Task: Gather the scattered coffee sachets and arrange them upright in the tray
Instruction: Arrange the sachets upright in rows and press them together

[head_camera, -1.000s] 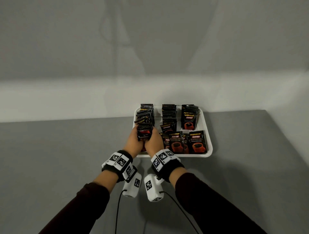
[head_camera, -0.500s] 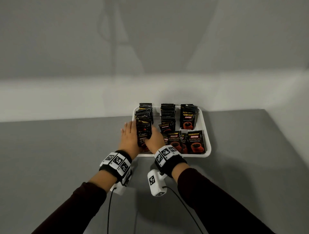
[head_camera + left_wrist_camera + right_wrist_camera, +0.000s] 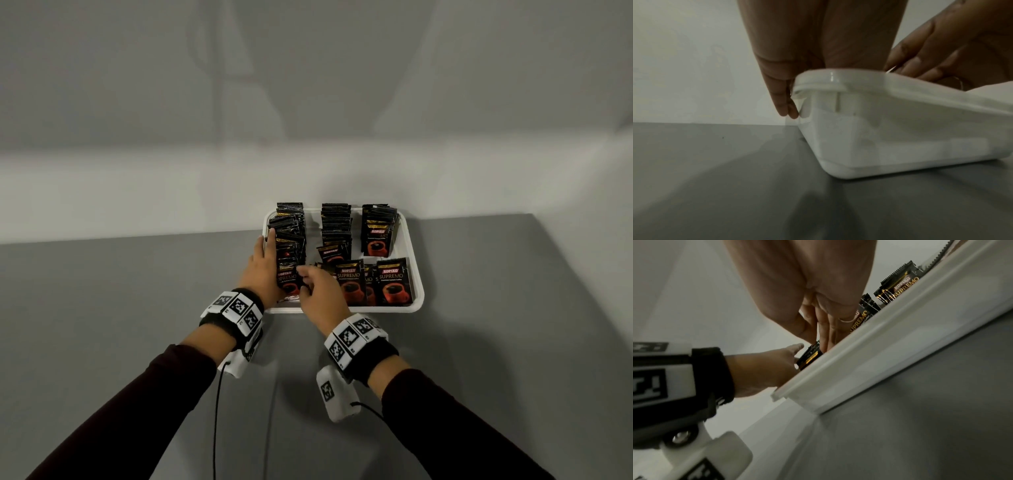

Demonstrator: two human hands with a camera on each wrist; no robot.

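Note:
A white tray (image 3: 376,309) holds three rows of black coffee sachets standing on edge: a left row (image 3: 291,236), a middle row (image 3: 335,222) and a right row (image 3: 378,229). Several sachets (image 3: 394,281) lean face-up at the tray's near end. My left hand (image 3: 262,270) lies flat with straight fingers along the left row's outer side, at the tray's left rim (image 3: 838,79). My right hand (image 3: 322,294) pinches the right edge of the left row's front sachet (image 3: 287,282) between thumb and curled fingers. The right wrist view shows that sachet (image 3: 809,355) just above the tray rim (image 3: 879,344).
The tray sits at the back of a grey table (image 3: 137,308), close to the pale wall (image 3: 308,102). The table's right edge (image 3: 582,274) runs diagonally beside another wall. Wrist camera cables (image 3: 215,411) trail toward me over the table.
Both hands gripped a bunch of sachets at the left row's near end. The left hand has since opened and slid forward along the row's side. The right hand has shifted right to the front sachet.

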